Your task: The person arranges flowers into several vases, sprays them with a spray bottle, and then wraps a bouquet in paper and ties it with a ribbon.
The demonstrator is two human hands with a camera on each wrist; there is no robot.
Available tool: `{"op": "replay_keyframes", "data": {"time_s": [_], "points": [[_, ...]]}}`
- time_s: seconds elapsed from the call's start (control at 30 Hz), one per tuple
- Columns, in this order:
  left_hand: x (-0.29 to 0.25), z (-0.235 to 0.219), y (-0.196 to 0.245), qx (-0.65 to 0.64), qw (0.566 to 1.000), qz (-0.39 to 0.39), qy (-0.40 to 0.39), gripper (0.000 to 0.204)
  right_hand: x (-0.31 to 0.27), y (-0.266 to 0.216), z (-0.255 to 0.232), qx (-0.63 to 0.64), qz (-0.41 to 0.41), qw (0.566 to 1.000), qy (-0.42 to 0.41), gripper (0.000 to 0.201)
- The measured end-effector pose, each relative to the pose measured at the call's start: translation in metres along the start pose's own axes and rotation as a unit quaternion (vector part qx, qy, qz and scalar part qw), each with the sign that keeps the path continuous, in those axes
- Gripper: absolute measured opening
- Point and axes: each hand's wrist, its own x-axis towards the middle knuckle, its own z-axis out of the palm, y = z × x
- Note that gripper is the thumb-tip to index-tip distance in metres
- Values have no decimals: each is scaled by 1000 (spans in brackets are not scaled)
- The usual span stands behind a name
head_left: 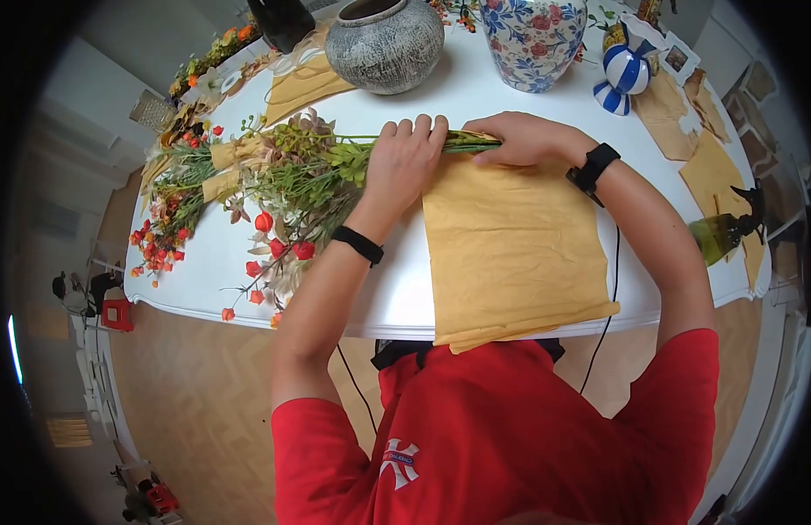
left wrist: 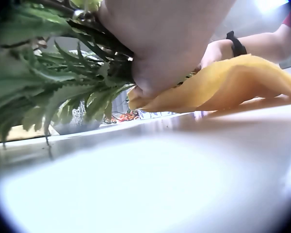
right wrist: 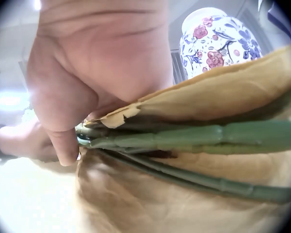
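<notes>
A bunch of artificial flowers (head_left: 309,175) lies across the white table, blooms to the left, green stems (right wrist: 194,138) to the right. The left hand (head_left: 405,159) grips the stems just beside the leaves, fingers curled over them. Further right, the right hand (head_left: 524,140) holds the stem ends together with the top edge of a yellow-brown paper sheet (head_left: 519,254). In the right wrist view the paper's torn edge runs along the stems, and the thumb presses near them. The sheet hangs slightly over the table's front edge. The left palm hides part of the stems in the left wrist view.
Behind the hands stand a grey textured pot (head_left: 384,48) and a floral vase (head_left: 535,39). A blue-striped vase (head_left: 627,70), paper pieces (head_left: 668,118) and a green spray bottle (head_left: 719,238) are at the right. Wrapped red flowers (head_left: 165,232) lie at the left.
</notes>
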Motion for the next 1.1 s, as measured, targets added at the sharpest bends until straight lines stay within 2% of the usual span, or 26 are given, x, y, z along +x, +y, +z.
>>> {"op": "replay_keyframes", "data": {"time_s": [0.1,0.17,0.2,0.27,0.33,0.37,0.47,0.6,0.67,0.8,0.83,0.9,1.0,1.1], "points": [[5,-19,-8,-119,993,-24,1,64,-2,-2,9,-86,10,994,63,41],[12,-27,-15,-136,989,-30,-45,78,-5,-5,13,-140,10,986,94,40],[19,-32,-20,-145,986,-33,-69,85,-7,-7,15,-166,9,980,108,40],[47,-50,-31,-162,969,-25,-186,93,-8,-8,20,-202,-7,967,153,39],[74,-51,-43,-199,938,-15,-284,93,-7,-10,23,-230,-23,952,198,39],[79,-47,-46,-237,925,-25,-296,87,-6,-10,25,-241,-29,945,221,38],[92,-33,-51,-338,816,-23,-469,73,-9,-12,27,-264,-36,926,266,39],[66,-26,-44,-326,895,21,-305,47,-13,-14,29,-250,-28,929,273,40],[49,-29,-36,-285,938,50,-191,35,-16,-20,20,-211,-8,954,211,44],[24,-33,-17,-211,969,60,-113,29,-24,-24,1,-100,8,993,59,50],[16,-29,-11,-176,980,68,-67,21,-22,-20,0,-81,3,996,41,52],[9,-20,-3,-120,989,75,-52,19,-15,-10,-1,-46,-7,999,4,56],[4,-17,5,-71,995,71,-11,17,-11,-11,-2,10,18,999,-30,55],[-1,-11,9,-33,998,55,26,21,-3,6,9,-19,-21,1000,8,54]]}}
